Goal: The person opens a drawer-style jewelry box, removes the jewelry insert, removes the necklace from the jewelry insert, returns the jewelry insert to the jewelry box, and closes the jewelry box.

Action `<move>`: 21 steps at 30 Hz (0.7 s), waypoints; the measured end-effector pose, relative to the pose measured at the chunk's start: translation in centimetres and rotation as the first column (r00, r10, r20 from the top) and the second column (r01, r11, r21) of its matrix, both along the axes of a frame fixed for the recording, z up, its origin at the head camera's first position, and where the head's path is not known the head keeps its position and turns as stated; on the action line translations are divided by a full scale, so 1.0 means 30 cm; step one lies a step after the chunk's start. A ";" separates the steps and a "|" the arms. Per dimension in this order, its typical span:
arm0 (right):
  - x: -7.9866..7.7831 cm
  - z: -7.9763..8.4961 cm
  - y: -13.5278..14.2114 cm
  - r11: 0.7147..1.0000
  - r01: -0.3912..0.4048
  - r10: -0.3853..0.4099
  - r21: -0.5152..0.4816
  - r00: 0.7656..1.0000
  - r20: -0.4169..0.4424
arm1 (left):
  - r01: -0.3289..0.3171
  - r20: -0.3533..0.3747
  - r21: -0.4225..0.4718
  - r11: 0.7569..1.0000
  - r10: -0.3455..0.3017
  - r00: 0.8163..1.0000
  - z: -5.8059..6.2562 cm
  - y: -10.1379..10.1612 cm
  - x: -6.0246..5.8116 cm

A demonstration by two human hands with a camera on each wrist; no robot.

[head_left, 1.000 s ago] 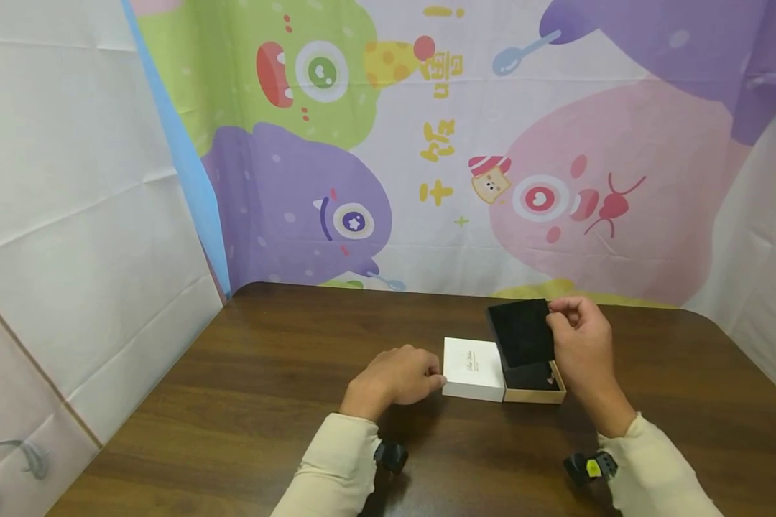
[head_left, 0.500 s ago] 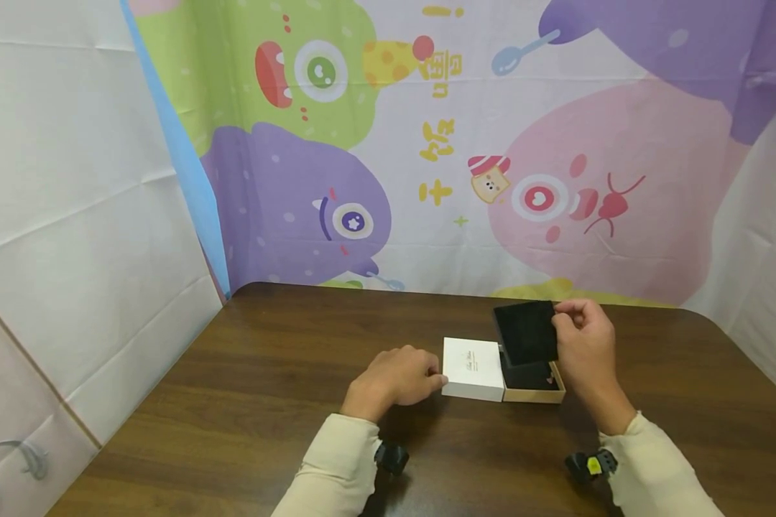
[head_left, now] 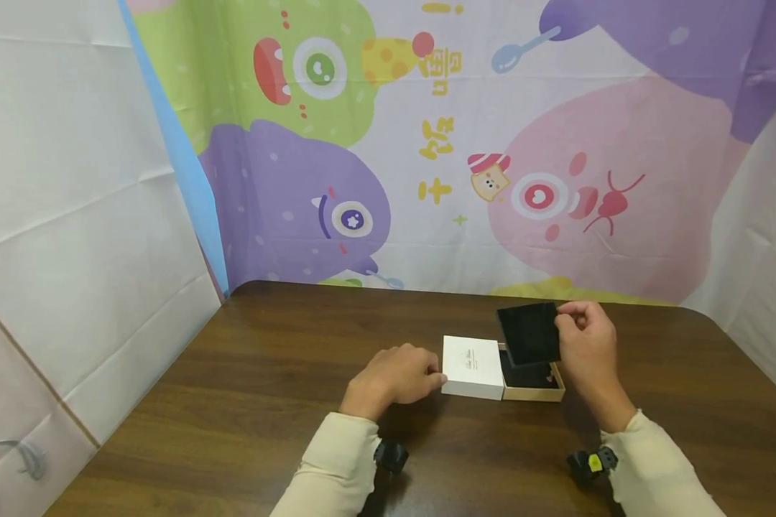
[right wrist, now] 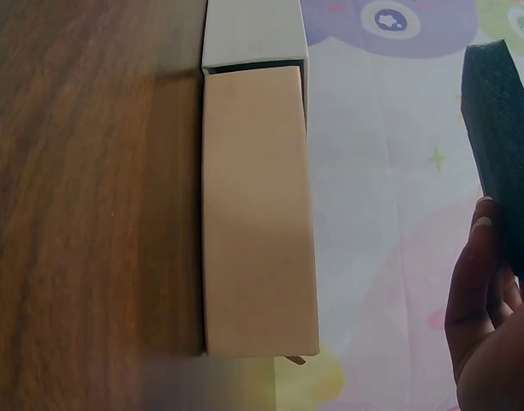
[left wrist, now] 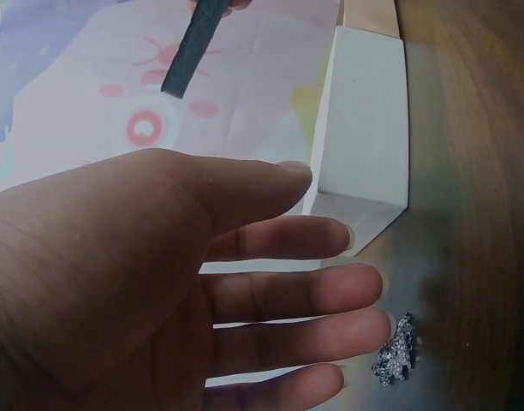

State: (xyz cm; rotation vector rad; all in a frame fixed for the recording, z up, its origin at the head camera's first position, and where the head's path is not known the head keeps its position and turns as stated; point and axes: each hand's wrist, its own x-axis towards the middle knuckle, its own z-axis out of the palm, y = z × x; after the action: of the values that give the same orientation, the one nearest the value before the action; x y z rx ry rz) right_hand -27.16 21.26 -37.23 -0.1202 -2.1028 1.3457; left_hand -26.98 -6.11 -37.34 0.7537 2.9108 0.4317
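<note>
In the head view, my right hand [head_left: 587, 345] pinches a thin black foam pad [head_left: 529, 334] by its right edge and holds it tilted above a small drawer-style gift box. The box's tan drawer [head_left: 534, 395] is slid out to the right of its white sleeve [head_left: 470, 365], and a dark lining shows inside. My left hand [head_left: 394, 377] rests at the sleeve's left side. From the left wrist, its fingers look extended and loose, thumb and index tips right at the sleeve's corner. A bunched silvery chain-like piece [left wrist: 395, 353] lies by the fingertips there.
Everything stands on a dark brown wooden table [head_left: 265, 380]. A cartoon-printed cloth [head_left: 427, 244] hangs behind its far edge, and a pale panel [head_left: 84, 179] closes off the left side. Each wrist wears a small black camera [head_left: 391, 457].
My right hand has drawn the black pad slightly right and away from the drawer, so more of the drawer's dark inside shows. The left hand and the sleeve have stayed in place.
</note>
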 end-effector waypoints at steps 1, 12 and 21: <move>-0.001 0.000 0.001 1.000 0.002 -0.002 -0.001 1.000 0.002 | 0.000 0.000 -0.001 1.000 0.000 1.000 0.001 0.000 0.000; -0.006 -0.008 0.012 0.999 0.032 -0.032 0.011 0.999 0.008 | 0.003 -0.003 -0.004 1.000 -0.003 1.000 -0.004 0.001 -0.004; -0.013 -0.018 0.019 0.999 0.039 -0.040 0.011 0.999 0.019 | 0.007 0.001 -0.010 1.000 -0.007 1.000 -0.005 0.003 -0.005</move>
State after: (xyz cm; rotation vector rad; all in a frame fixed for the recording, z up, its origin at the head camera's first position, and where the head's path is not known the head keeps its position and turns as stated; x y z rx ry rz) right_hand -27.54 21.84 -37.78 -0.1701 -2.1127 1.3144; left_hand -27.14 -6.01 -37.48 0.7615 2.9063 0.4167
